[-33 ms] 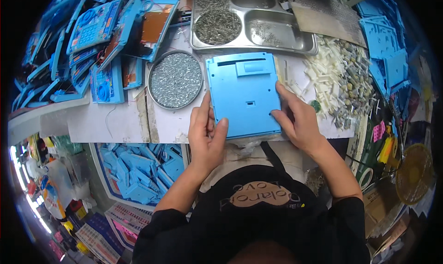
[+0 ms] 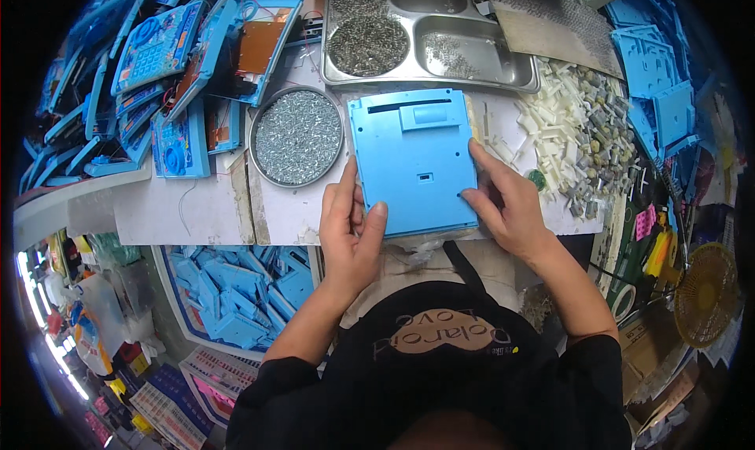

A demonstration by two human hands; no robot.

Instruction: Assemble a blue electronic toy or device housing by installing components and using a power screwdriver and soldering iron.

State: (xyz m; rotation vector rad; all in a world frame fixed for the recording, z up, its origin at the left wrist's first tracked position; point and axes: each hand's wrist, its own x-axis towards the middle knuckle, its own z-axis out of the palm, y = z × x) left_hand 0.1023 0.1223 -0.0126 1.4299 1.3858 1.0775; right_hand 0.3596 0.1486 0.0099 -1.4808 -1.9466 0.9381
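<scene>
A blue plastic casing lies flat on the table in front of me, its slot and raised rectangular part toward the far edge. A small opening shows near its middle, with a few screw holes around. My left hand grips its left edge, thumb near the lower left corner. On the other side my right hand holds the right edge, fingers along the side and thumb on the face near a hole. To the left of the casing stands a round metal dish full of small silvery screws.
A steel compartment tray with small metal parts stands behind the casing. White plastic pieces are heaped at right. Blue device halves with keypads pile up at far left. Below the table edge, a bin holds more blue parts.
</scene>
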